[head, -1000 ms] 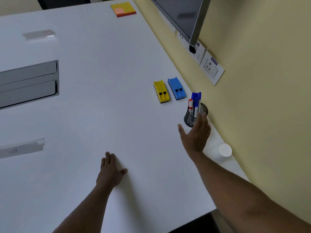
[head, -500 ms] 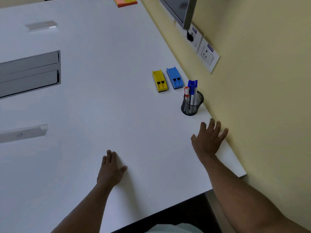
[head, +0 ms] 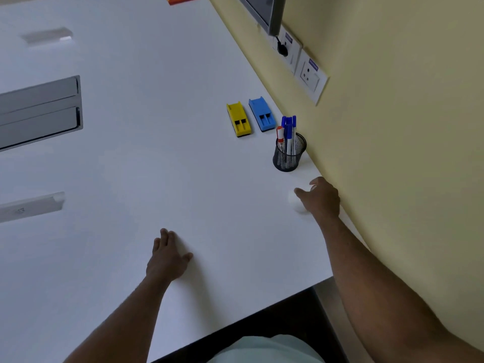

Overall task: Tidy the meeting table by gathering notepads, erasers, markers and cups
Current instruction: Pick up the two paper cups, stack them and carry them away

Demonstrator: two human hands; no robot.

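Left hand (head: pixel 167 259): flat on the white table (head: pixel 136 163), fingers together, thumb out, holding nothing. Yellow eraser (head: pixel 238 119) and blue eraser (head: pixel 262 115): side by side, near the wall edge. Mesh holder (head: pixel 289 154): upright, just right of the erasers, containing markers (head: pixel 288 132). Right hand (head: pixel 320 197): curled around a white cup (head: pixel 297 203), mostly hidden; grip firmness cannot be told

Left hand (head: pixel 167 258) flat, palm down; right hand (head: pixel 320 197) outstretched, fingers curled.
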